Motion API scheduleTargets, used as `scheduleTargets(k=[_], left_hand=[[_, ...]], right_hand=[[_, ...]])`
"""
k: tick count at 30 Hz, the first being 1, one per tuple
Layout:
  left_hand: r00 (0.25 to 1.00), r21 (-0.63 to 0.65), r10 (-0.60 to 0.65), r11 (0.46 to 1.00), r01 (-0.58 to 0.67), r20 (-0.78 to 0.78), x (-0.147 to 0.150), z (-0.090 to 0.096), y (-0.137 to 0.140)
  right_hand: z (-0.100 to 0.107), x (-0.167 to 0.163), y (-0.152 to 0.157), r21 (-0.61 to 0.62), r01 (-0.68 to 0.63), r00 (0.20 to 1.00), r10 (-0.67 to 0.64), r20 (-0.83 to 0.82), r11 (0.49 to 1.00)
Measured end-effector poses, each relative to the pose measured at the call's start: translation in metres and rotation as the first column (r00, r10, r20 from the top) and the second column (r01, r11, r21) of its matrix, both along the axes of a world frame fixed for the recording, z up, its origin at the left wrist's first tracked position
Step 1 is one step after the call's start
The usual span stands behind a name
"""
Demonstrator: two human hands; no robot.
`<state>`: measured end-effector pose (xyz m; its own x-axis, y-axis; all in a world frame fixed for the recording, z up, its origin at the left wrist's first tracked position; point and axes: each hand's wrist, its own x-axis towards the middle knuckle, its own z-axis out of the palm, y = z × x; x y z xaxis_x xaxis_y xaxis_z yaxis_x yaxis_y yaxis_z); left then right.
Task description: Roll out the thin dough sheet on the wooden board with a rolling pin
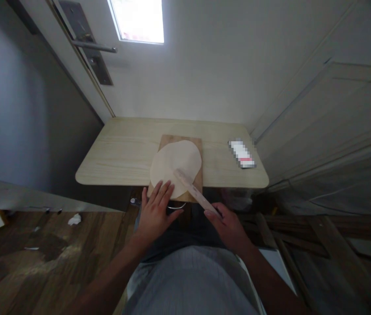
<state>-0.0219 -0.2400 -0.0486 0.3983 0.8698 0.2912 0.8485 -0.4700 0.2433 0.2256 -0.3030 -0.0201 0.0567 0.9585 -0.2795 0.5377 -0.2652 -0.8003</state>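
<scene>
Too much frontward pressure could tip the brown wooden board (199, 178) overhanging the blond wooden tabletop (122, 148); left hand (155, 214) splayed on the round cream dough sheet (168, 159) atop it; right hand (227, 223) gripping a pale wooden rolling pin (200, 197).

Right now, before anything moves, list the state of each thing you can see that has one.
Dough sheet: flattened, spread past the board's left edge.
Rolling pin: held aslant, far end over the dough.
Left hand: open, fingertips at the dough's near edge.
Right hand: closed around the pin's near end.
Board: mostly covered.
Phone: lying on the table, screen unreadable.
White scrap: crumpled, on the floor.
</scene>
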Motion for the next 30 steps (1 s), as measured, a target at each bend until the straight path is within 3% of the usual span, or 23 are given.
scheduleTargets(k=[8,15,20,23,30], left_hand=[[0.998,0.032,-0.002,0.999,0.001,0.055,0.017,-0.011,-0.017],[0.988,0.029,-0.117,0.993,0.115,0.099,0.032,-0.008,-0.029],[0.996,0.039,0.014,0.999,-0.018,0.088,0.018,-0.007,-0.023],[0.996,0.055,0.016,0.998,-0.021,0.087,0.016,-0.01,-0.016],[0.993,0.062,-0.025,0.998,0.018,0.114,0.054,-0.016,-0.01]], right_hand=[[0.007,-0.01,0.001,0.012,-0.055,0.998,0.054,0.032,0.998],[0.01,-0.005,0.012,0.068,-0.024,0.999,0.02,0.05,0.997],[0.01,0.0,0.011,0.043,0.028,0.997,-0.031,0.073,0.999],[0.009,-0.002,0.012,0.041,0.05,0.997,-0.053,0.058,0.998],[0.013,-0.007,0.019,0.066,0.052,0.998,-0.054,0.032,0.996]])
